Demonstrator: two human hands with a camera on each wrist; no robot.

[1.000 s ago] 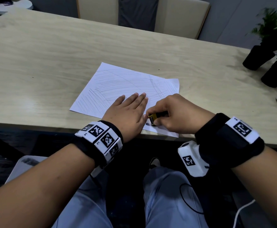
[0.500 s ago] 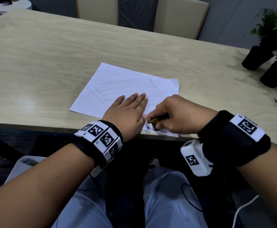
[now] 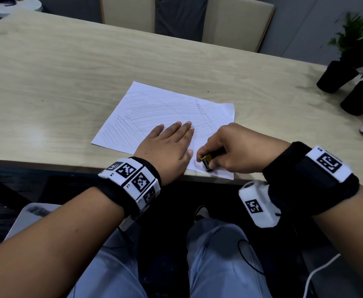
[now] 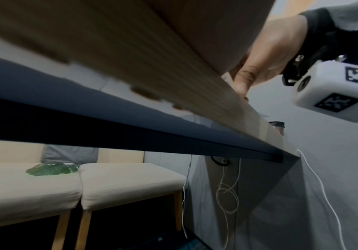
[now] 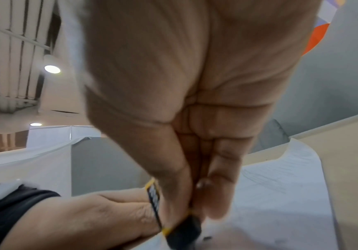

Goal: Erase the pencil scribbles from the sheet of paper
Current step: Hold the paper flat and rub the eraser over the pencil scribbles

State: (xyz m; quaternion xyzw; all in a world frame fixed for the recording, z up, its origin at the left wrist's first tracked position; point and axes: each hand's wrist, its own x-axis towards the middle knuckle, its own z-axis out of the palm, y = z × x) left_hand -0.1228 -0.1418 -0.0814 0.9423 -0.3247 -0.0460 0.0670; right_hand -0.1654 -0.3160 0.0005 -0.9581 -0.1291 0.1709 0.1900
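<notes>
Most pencil scribbles (image 3: 154, 110) lie beyond both hands on the white paper sheet (image 3: 116, 134); the right hand (image 3: 230, 151) pinches a black-and-yellow sleeved eraser (image 3: 206, 162) at its near edge, and the left hand (image 3: 165, 147) lies flat, pinning it.

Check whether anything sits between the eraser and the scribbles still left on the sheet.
Only the left hand, flat on the paper beside the eraser held in the right hand, covers some scribbles; the far strokes lie unobstructed.

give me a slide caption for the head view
Left hand lies flat on the scribbled sheet while right hand rubs an eraser at its near corner.
</notes>
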